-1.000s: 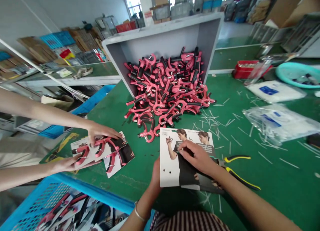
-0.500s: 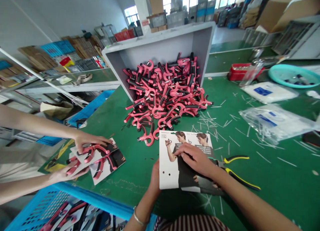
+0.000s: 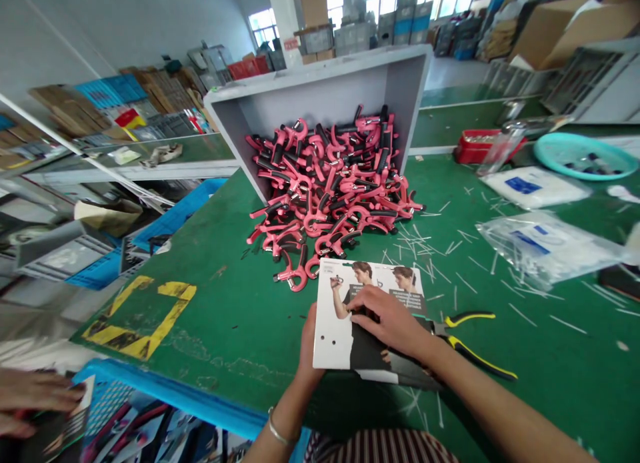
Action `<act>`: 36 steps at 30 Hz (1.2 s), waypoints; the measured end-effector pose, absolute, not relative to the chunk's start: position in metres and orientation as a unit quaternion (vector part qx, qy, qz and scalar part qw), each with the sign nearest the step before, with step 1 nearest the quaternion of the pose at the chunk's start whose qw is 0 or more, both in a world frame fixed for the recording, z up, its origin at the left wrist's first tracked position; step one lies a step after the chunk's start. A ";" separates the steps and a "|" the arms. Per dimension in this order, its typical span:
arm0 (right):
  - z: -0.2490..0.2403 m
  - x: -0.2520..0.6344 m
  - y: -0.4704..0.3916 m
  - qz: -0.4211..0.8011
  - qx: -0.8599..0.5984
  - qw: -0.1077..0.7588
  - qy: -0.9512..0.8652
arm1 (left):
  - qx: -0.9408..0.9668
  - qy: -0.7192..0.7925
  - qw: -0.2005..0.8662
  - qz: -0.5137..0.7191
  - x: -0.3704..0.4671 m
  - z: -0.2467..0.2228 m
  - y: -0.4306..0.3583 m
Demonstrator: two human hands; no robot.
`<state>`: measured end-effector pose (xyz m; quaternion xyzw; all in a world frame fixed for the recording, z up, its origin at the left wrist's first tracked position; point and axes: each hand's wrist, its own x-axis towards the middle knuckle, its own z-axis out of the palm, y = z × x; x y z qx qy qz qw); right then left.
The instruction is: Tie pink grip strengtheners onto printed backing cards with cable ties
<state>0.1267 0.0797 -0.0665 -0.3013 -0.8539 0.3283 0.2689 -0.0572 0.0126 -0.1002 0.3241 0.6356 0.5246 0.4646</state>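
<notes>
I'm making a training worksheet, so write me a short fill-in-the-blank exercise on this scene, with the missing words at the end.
Pink-and-black plastic hand exercisers spill from an open-fronted, ____-coloured plastic box.
Metal pliers with yellow-and-black handles lie to the ____ of the printed white-and-black cardboard card under the person's right hand.
A silver-coloured metal bangle circles the person's ____ wrist.
Dark-smudged yellow tape sticks to the ____-coloured tabletop.

Missing words: grey; right; left; green.
</notes>
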 end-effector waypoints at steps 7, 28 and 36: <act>-0.067 0.127 0.081 0.408 -0.335 0.310 -0.790 | 0.232 0.538 0.576 0.570 -0.065 -0.086 -0.004; -0.095 0.228 0.102 0.509 -0.594 0.348 -0.516 | 0.341 0.499 0.698 0.383 -0.064 -0.070 0.029; -0.090 0.250 0.101 0.503 -0.603 0.343 -0.516 | 0.242 0.530 0.702 0.409 -0.074 -0.076 -0.015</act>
